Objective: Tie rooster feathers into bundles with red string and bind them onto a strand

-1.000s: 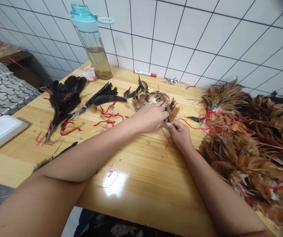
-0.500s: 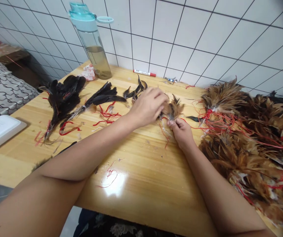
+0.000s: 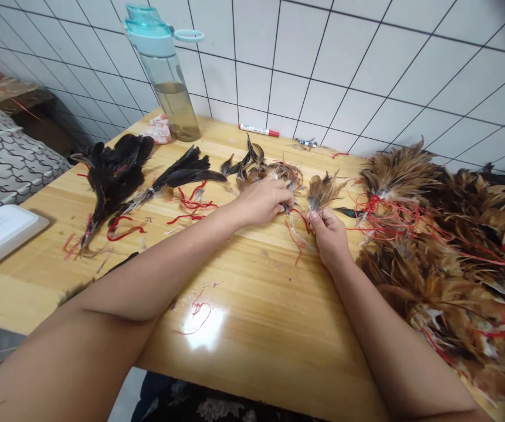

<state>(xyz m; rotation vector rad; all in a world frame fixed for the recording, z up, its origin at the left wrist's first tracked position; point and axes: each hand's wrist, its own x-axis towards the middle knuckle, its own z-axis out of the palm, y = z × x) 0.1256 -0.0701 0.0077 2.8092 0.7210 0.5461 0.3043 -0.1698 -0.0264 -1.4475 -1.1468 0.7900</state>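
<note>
The right hand (image 3: 332, 234) pinches the brown feather tuft (image 3: 322, 190), likely light, soft, best held by its base; the left hand (image 3: 265, 201) grips unclearly.

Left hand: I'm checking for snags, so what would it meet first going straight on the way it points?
Past the tousled brown feather heap beside it, the left hand would probably first meet the fanned brown feather bunch in the right hand; depth is unclear.
</note>
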